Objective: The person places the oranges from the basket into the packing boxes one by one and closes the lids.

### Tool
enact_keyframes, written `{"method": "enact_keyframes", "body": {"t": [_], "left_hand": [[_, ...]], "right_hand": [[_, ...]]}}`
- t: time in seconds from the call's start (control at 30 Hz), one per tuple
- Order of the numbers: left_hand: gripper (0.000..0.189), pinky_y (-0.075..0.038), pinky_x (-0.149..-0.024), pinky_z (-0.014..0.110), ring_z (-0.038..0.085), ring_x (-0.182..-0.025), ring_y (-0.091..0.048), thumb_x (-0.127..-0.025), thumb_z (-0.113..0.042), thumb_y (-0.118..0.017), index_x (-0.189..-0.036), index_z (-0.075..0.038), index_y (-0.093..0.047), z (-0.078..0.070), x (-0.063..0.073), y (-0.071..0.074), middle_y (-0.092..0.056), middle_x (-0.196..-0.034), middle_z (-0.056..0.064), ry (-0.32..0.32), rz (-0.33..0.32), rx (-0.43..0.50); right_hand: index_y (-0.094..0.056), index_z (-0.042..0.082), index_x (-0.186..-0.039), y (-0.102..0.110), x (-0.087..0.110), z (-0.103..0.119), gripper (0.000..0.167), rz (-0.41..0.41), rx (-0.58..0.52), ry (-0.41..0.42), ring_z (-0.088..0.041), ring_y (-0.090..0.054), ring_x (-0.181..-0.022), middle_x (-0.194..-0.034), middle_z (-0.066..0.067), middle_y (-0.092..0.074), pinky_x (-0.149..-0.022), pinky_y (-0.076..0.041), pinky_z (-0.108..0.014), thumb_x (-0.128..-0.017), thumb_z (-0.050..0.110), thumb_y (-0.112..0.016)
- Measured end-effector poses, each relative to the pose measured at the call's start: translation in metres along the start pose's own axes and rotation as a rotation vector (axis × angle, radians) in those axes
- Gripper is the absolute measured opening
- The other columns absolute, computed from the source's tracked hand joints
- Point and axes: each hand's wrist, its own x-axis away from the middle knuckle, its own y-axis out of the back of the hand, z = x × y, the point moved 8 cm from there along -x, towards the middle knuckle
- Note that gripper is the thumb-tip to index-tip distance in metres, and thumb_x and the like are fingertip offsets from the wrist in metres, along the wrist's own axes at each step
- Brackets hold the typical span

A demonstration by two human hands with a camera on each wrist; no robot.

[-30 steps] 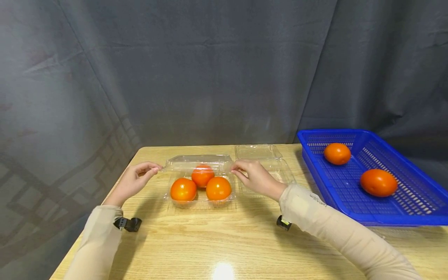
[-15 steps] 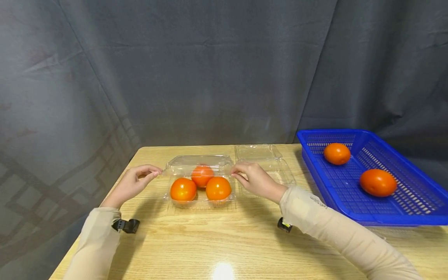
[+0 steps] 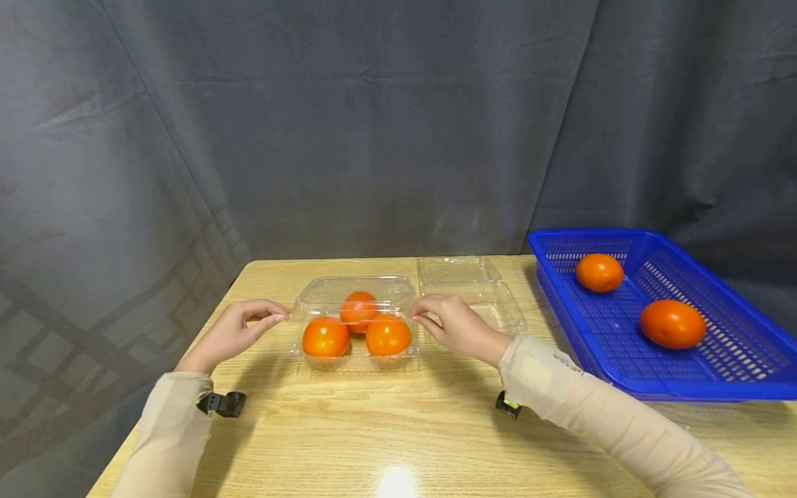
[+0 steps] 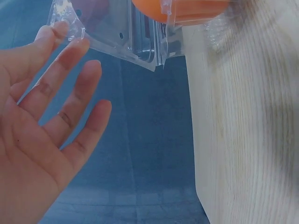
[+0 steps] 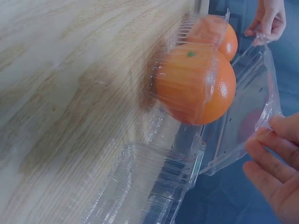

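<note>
A clear plastic clamshell box (image 3: pixel 358 362) stands on the table with three oranges (image 3: pixel 326 339) inside. Its hinged lid (image 3: pixel 317 292) is tilted partway over them, and the rear orange shows through it. My left hand (image 3: pixel 232 333) pinches the lid's left corner between thumb and index finger; the left wrist view shows the other fingers (image 4: pixel 77 105) spread loose. On the opposite side, my right hand (image 3: pixel 457 326) pinches the right corner of the lid. In the right wrist view, the lid (image 5: pixel 261 88) stands raised off the base, above the oranges (image 5: pixel 196 84).
Another clear clamshell (image 3: pixel 498 301), lid folded back, sits behind my right hand. A blue plastic basket (image 3: pixel 579 339) holding two oranges (image 3: pixel 672 324) stands at the right of the wooden table (image 3: pixel 349 429). A grey curtain (image 3: pixel 386 138) hangs behind the table.
The lid has swung a little forward and down over the oranges, now covering more of the rear one. Both hands have moved slightly toward the front with it.
</note>
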Motion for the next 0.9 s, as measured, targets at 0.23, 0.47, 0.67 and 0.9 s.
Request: {"method": "enact_keyframes", "body": {"t": [0.23,0.47,0.67,0.9], "left_hand": [[0.010,-0.051,-0.077,0.018,-0.008,-0.089,-0.058,-0.088,-0.012,-0.063,-0.091,-0.008,-0.073,0.004,0.003,-0.004,-0.072,-0.099,0.010,0.019,0.031,-0.009],[0.011,-0.052,-0.078,0.020,-0.001,-0.090,-0.062,-0.088,-0.012,-0.063,-0.092,-0.010,-0.073,0.005,0.006,-0.007,-0.072,-0.100,0.010,0.012,0.043,-0.014],[0.011,-0.052,-0.079,0.020,-0.002,-0.090,-0.061,-0.088,-0.013,-0.063,-0.091,-0.010,-0.073,0.007,0.008,-0.009,-0.072,-0.100,0.009,0.021,0.048,-0.024],[0.011,-0.053,-0.081,0.023,0.000,-0.094,-0.061,-0.088,-0.013,-0.063,-0.093,-0.009,-0.073,0.006,0.010,-0.011,-0.071,-0.102,0.008,0.038,0.071,-0.020]], "right_hand": [[-0.067,0.006,-0.090,-0.001,0.003,0.001,0.006,0.012,0.022,0.011,-0.018,-0.068,-0.087,-0.091,-0.008,-0.071,-0.080,-0.056,-0.028,-0.086,0.003,-0.064],[-0.068,0.006,-0.092,-0.005,0.005,0.003,0.008,0.034,0.032,0.012,-0.018,-0.068,-0.089,-0.093,-0.007,-0.071,-0.081,-0.056,-0.028,-0.086,0.003,-0.063],[-0.068,0.005,-0.091,-0.007,0.007,0.001,0.008,0.034,0.020,0.020,-0.018,-0.068,-0.089,-0.093,-0.008,-0.071,-0.081,-0.056,-0.027,-0.085,0.002,-0.064],[-0.068,0.003,-0.091,-0.011,0.009,0.002,0.007,0.043,0.024,0.030,-0.019,-0.068,-0.089,-0.093,-0.008,-0.072,-0.081,-0.056,-0.028,-0.086,0.003,-0.063]]}}
